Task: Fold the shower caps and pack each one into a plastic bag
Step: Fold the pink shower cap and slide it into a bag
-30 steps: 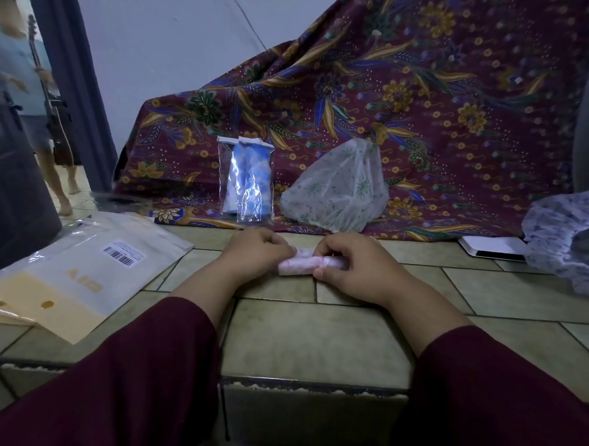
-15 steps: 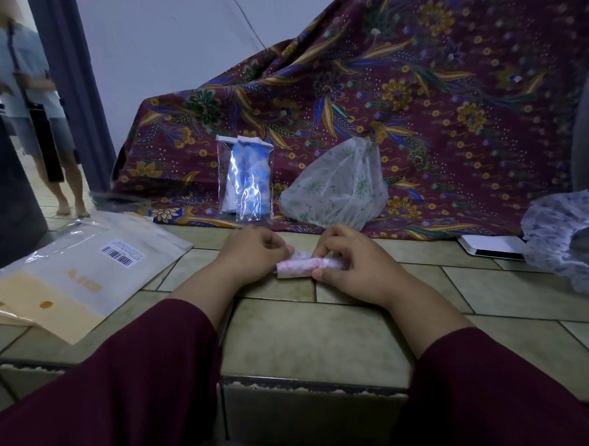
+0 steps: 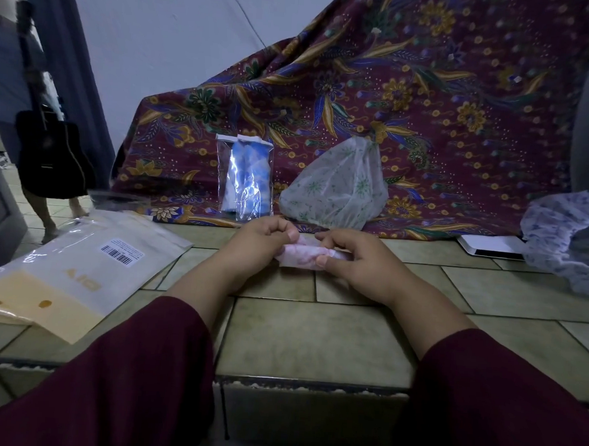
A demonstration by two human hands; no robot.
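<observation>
- Both hands pinch a small pink shower cap folded into a tight roll (image 3: 300, 256); it lies crosswise between them, just above the greenish tiled floor (image 3: 314, 336).
- The left hand (image 3: 261, 243) has its fingers curled over the roll's left end, thumb tip pressed on top of the pink plastic.
- The right hand (image 3: 356, 260) grips the other end — thumb under the front edge, fingers bent over the back — so most of that end is hidden.
- Dark maroon sleeves (image 3: 135, 368) cover both forearms down to the wrists.
- Just behind the hands, a clear plastic bag holding a folded blue shower cap (image 3: 246, 177) stands upright against a maroon batik cloth with gold and blue flowers (image 3: 412, 92).
- Right beside it, a loose translucent white shower cap with green sprigs (image 3: 336, 185) slumps against the same cloth.
- Far right, a white cap with a small blue print (image 3: 565, 237) lies spread out, partly over a flat white slab (image 3: 490, 245).
- To the left, a stack of clear and cream packaging bags with a barcode label (image 3: 72, 272) lies flat on the tiles.
- In the doorway at far left a person (image 3: 7, 71) stands blurred, a black guitar (image 3: 51, 155) hanging at their side.
</observation>
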